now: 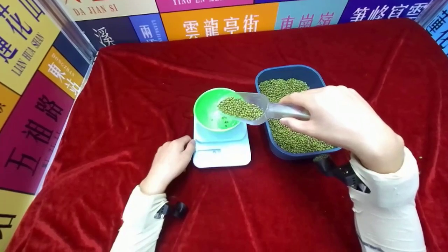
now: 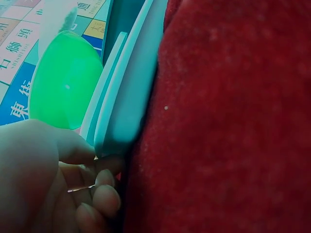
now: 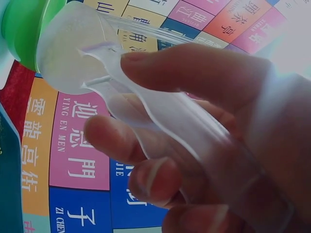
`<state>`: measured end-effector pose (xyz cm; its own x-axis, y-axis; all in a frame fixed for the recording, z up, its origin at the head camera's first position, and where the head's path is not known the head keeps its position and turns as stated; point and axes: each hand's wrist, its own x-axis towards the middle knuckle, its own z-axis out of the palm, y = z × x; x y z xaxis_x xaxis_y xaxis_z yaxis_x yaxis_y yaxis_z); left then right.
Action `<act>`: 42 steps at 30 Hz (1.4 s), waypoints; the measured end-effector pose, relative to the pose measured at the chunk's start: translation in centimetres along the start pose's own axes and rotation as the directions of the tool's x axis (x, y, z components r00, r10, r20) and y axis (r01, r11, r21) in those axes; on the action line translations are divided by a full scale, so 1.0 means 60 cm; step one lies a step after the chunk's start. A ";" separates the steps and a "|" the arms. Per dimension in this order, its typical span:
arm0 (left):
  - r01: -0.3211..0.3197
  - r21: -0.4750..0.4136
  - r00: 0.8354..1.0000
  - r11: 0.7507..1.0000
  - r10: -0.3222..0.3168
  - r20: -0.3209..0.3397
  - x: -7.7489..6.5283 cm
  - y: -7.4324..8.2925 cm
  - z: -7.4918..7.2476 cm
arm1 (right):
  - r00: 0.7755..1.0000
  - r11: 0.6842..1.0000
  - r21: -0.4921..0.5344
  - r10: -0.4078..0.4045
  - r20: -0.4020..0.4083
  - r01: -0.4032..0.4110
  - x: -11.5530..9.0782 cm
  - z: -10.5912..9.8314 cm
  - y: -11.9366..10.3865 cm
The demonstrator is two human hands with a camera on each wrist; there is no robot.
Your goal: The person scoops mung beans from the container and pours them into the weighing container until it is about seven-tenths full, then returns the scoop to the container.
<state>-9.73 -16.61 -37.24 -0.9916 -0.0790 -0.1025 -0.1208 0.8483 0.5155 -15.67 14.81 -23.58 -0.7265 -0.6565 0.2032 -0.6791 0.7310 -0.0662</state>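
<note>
My right hand (image 1: 343, 115) grips the handle of a clear plastic scoop (image 3: 180, 131), thumb on one side and curled fingers on the other. Green mung beans (image 1: 241, 108) fill the scoop's front, and its mouth overlaps the rim of a bright green bowl (image 1: 206, 106). A few beans lie in the bottom of this bowl, which sits on a white kitchen scale (image 1: 222, 155). At the scale's left edge, my left hand (image 1: 171, 157) holds on with thumb and forefinger; the other fingers are curled in the left wrist view.
A blue tub (image 1: 276, 149) of mung beans stands right of the scale, partly under my right hand. Red velvet cloth (image 1: 140, 105) covers the table in folds. Printed panels (image 1: 220, 26) with large characters rise behind and at left. One stray bean (image 1: 420, 157) lies at far right.
</note>
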 end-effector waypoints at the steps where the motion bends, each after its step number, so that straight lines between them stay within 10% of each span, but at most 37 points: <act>1: 0.001 0.000 1.000 1.000 -0.001 0.002 0.000 0.000 0.000 | 1.000 1.000 0.000 0.001 -0.001 -0.001 0.000 0.000 0.001; 42: 0.014 -0.015 0.999 1.000 -0.014 0.033 -0.001 -0.003 0.000 | 0.995 0.998 -0.066 -0.017 -0.094 0.010 0.001 0.023 0.004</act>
<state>-9.65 -16.78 -37.31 -0.9877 -0.0732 -0.1380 -0.1357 0.8394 0.5263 -15.98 14.69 -24.94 -0.7020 -0.6482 0.2949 -0.6782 0.7348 0.0007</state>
